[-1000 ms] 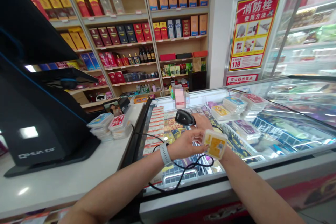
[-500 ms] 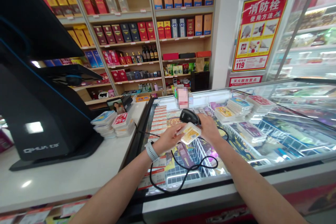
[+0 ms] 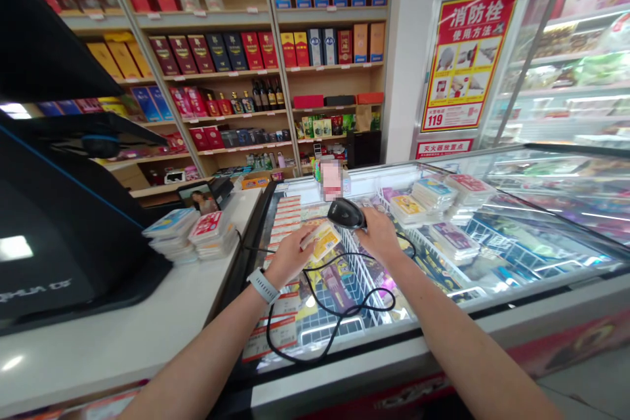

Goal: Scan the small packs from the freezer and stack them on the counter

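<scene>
My left hand (image 3: 290, 254), with a grey watch band at the wrist, grips a flat clear-lidded package with yellow contents (image 3: 325, 241) by its left side. The fingers of my right hand (image 3: 380, 234) are wrapped round a black handheld scanner (image 3: 346, 214), whose head points left above the package. Package and scanner are a small gap apart, both over the glass-topped freezer. A black cable (image 3: 337, 321) lies looped on the glass below my hands.
Stacked packages stand on the freezer at the right (image 3: 436, 195), with a purple-labelled stack (image 3: 453, 241) nearer. More stacks (image 3: 211, 235) sit on the white counter (image 3: 123, 335) beside a black terminal (image 3: 59, 243). Shelves of boxed goods stand behind.
My left hand has drawn the package left, away from the scanner, and its tilt has changed. The view has shifted slightly to the right.
</scene>
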`<state>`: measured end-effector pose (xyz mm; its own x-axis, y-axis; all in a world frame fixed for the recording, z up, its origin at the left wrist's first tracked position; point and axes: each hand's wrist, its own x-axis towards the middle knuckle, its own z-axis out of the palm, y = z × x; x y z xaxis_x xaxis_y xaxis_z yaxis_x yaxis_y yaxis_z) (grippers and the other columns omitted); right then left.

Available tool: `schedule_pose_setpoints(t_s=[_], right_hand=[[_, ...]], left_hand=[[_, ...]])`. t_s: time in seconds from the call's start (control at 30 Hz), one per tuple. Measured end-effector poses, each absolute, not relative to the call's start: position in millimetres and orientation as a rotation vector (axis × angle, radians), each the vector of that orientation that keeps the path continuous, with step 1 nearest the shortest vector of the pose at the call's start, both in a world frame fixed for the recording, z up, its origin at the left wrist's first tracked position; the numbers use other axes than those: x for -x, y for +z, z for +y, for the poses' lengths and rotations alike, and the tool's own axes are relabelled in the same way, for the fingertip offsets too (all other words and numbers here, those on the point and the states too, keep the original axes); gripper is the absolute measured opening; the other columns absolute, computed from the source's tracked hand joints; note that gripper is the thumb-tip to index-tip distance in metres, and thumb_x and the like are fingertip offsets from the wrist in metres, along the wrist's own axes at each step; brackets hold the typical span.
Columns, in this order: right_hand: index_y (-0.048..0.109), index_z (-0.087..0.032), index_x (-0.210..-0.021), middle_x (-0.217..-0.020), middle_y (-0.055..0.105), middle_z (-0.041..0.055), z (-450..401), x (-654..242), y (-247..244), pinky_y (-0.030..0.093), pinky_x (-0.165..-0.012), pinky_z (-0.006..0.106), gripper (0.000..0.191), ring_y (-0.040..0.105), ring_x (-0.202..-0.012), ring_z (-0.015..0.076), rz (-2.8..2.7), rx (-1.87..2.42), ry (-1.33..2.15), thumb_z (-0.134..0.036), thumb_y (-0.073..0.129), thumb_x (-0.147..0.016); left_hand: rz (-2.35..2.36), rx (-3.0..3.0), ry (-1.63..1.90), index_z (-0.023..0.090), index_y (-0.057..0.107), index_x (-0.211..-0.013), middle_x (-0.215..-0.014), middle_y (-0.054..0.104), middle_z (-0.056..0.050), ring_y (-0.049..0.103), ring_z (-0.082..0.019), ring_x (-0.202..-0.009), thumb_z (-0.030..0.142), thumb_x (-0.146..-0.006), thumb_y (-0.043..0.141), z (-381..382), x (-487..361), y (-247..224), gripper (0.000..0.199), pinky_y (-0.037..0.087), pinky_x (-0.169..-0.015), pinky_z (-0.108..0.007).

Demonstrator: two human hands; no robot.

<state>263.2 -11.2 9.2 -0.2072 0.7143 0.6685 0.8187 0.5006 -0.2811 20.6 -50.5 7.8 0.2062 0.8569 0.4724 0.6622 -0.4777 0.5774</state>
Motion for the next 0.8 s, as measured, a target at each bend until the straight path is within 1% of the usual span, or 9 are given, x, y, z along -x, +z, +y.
schedule_pose_setpoints(t_s=[0.1, 0.17, 0.2, 0.27, 0.33, 0.4, 0.47, 0.6, 0.8], right_hand=[[0.057, -0.017, -0.105, -0.102, 0.064, 0.0098, -11, -263, 9, 0.042, -0.082, 0.035, 0.028, 0.057, -0.092, 0.0248, -1.981, 1.267, -0.167, -0.018, 0.055, -0.077], [0.057, -0.017, -0.106, -0.103, 0.064, 0.0097, -11, -263, 10, 0.041, -0.083, 0.035, 0.028, 0.057, -0.094, 0.0247, -1.987, 1.270, -0.166, -0.018, 0.054, -0.078], [0.057, -0.017, -0.106, -0.103, 0.065, 0.0097, -12, -263, 10, 0.041, -0.083, 0.035, 0.028, 0.057, -0.094, 0.0248, -1.990, 1.271, -0.165, -0.018, 0.054, -0.078], [0.057, -0.017, -0.105, -0.102, 0.065, 0.0096, -12, -262, 10, 0.041, -0.083, 0.035, 0.027, 0.057, -0.095, 0.0250, -1.995, 1.276, -0.167, -0.018, 0.054, -0.078], [0.057, -0.017, -0.105, -0.102, 0.064, 0.0097, -13, -262, 11, 0.041, -0.083, 0.035, 0.027, 0.057, -0.095, 0.0252, -2.000, 1.277, -0.165, -0.018, 0.054, -0.078], [0.057, -0.017, -0.105, -0.103, 0.064, 0.0099, -13, -262, 11, 0.041, -0.083, 0.035, 0.028, 0.057, -0.096, 0.0252, -2.000, 1.280, -0.161, -0.017, 0.054, -0.078], [0.057, -0.017, -0.106, -0.104, 0.064, 0.0100, -13, -262, 12, 0.041, -0.083, 0.035, 0.028, 0.057, -0.096, 0.0251, -2.001, 1.289, -0.157, -0.017, 0.054, -0.078], [0.057, -0.017, -0.106, -0.102, 0.064, 0.0094, -14, -262, 13, 0.040, -0.083, 0.035, 0.027, 0.057, -0.094, 0.0246, -2.012, 1.314, -0.146, -0.018, 0.054, -0.079], [0.057, -0.017, -0.104, -0.100, 0.064, 0.0084, -16, -262, 16, 0.041, -0.082, 0.033, 0.025, 0.057, -0.093, 0.0241, -2.011, 1.324, -0.141, -0.018, 0.055, -0.079]], left_hand=[[1.564, -2.331, 1.035, 0.016, 0.060, -0.123, -0.122, 0.066, -0.008, 0.062, -0.024, -0.110, 0.022, -0.085, 0.053, -54, -24, 10, 0.039, 0.047, -0.098, -0.038], [1.594, -2.354, 0.999, 0.017, 0.058, -0.126, -0.127, 0.063, -0.008, 0.060, -0.023, -0.114, 0.019, -0.083, 0.054, -55, -25, 10, 0.043, 0.046, -0.100, -0.037], [1.608, -2.353, 0.983, 0.017, 0.056, -0.128, -0.128, 0.063, -0.007, 0.060, -0.023, -0.113, 0.019, -0.082, 0.054, -56, -26, 10, 0.046, 0.047, -0.098, -0.036], [1.645, -2.339, 0.939, 0.018, 0.052, -0.132, -0.125, 0.064, -0.007, 0.063, -0.022, -0.105, 0.019, -0.081, 0.055, -56, -25, 9, 0.051, 0.049, -0.092, -0.034], [1.707, -2.322, 0.859, 0.018, 0.049, -0.134, -0.115, 0.067, -0.007, 0.065, -0.021, -0.094, 0.020, -0.081, 0.057, -56, -24, 9, 0.054, 0.050, -0.084, -0.034], [1.758, -2.302, 0.761, 0.017, 0.048, -0.132, -0.106, 0.069, -0.007, 0.065, -0.022, -0.089, 0.022, -0.079, 0.059, -57, -22, 10, 0.054, 0.049, -0.080, -0.034], [1.760, -2.285, 0.705, 0.017, 0.050, -0.128, -0.102, 0.069, -0.006, 0.065, -0.022, -0.092, 0.021, -0.078, 0.061, -58, -21, 12, 0.051, 0.048, -0.081, -0.033], [1.696, -2.340, 0.640, 0.018, 0.060, -0.108, -0.101, 0.069, -0.005, 0.064, -0.021, -0.093, 0.019, -0.079, 0.059, -59, -19, 15, 0.029, 0.046, -0.081, -0.030], [1.750, -2.346, 0.592, 0.015, 0.060, -0.102, -0.096, 0.070, -0.008, 0.066, -0.021, -0.092, 0.019, -0.084, 0.054, -53, -15, 13, 0.019, 0.045, -0.076, -0.028]])
